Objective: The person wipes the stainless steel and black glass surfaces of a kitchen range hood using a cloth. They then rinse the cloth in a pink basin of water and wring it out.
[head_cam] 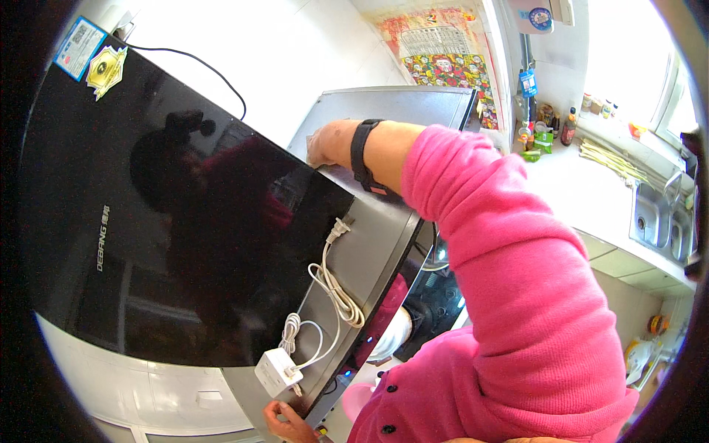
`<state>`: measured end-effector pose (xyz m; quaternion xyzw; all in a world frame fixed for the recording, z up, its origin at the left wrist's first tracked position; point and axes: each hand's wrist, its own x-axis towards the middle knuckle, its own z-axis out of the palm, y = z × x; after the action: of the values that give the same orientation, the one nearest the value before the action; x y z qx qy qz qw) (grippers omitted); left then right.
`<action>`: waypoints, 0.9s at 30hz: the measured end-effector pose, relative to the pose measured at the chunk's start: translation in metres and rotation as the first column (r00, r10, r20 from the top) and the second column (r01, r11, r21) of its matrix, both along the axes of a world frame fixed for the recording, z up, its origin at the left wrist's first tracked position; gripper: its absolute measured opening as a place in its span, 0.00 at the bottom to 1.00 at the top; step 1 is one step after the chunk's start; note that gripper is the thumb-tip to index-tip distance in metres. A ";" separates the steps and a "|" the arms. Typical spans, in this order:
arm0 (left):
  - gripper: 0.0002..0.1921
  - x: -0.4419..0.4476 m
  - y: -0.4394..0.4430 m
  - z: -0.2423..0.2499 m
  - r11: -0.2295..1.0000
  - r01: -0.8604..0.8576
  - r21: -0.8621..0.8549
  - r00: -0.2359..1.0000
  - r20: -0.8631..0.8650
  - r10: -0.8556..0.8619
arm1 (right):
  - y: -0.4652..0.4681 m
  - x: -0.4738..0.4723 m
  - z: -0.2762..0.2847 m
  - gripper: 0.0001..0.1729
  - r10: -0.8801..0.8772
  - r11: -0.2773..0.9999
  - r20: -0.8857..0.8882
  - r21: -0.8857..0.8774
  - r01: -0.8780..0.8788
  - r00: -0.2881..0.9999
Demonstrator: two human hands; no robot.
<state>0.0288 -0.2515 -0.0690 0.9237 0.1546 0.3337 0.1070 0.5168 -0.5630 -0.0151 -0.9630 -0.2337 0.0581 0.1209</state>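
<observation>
A range hood with a black glass panel (194,221) and a grey metal top (388,105) fills the left and middle. My right hand (327,144), below a black wristband (363,152), reaches onto the metal top beside the panel's upper edge; its fingertips are partly hidden, with something greyish at them. At the bottom, my left hand (285,421) is by the hood's metal edge, fingers curled; whether it grips the edge is unclear. Between the hands, a white power adapter (277,372) and a bundled white cord (338,293) with a plug (340,227) lie on the metal ledge.
A black cable (205,61) runs along the wall above the panel. Beneath the hood is a black cooktop (432,304) with a pale round pot or lid (393,335). At right, a white counter (576,188) holds bottles, long green stalks (612,158) and a steel double sink (651,213).
</observation>
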 end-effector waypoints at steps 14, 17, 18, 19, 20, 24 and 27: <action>0.13 -0.006 0.013 -0.007 0.999 -0.017 -0.029 1.000 -0.008 0.017 | -0.085 -0.070 -0.020 0.09 0.556 0.819 0.279 -0.342 -0.460 0.783; 0.14 -0.004 0.010 -0.005 0.999 -0.002 -0.042 1.000 0.014 0.002 | -0.060 -0.046 -0.021 0.09 0.425 0.897 0.357 -0.292 -0.333 0.832; 0.14 -0.004 0.009 -0.004 0.999 -0.004 -0.033 1.000 0.011 0.005 | -0.049 -0.038 -0.017 0.13 0.323 0.945 0.312 -0.153 -0.289 0.893; 0.14 -0.004 0.008 -0.003 1.000 -0.007 -0.026 1.000 0.012 0.007 | -0.039 -0.029 -0.011 0.17 0.208 0.978 0.218 -0.048 -0.203 0.953; 0.14 -0.004 0.007 -0.003 1.000 -0.008 -0.020 1.000 0.013 0.009 | -0.026 -0.021 -0.006 0.19 0.078 0.996 0.098 -0.040 -0.074 0.992; 0.15 -0.006 0.005 -0.003 1.000 0.009 0.024 1.000 -0.001 -0.009 | -0.004 -0.005 -0.003 0.23 -0.011 0.999 -0.055 -0.035 0.009 0.998; 0.15 -0.007 0.005 -0.003 0.999 0.013 0.044 1.000 0.013 -0.014 | -0.017 -0.023 -0.010 0.21 0.234 0.971 0.123 -0.075 -0.226 0.964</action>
<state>0.0219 -0.2461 -0.0725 0.9246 0.1402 0.3424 0.0901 0.4942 -0.5805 -0.0252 -0.9342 -0.3497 0.0155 0.0688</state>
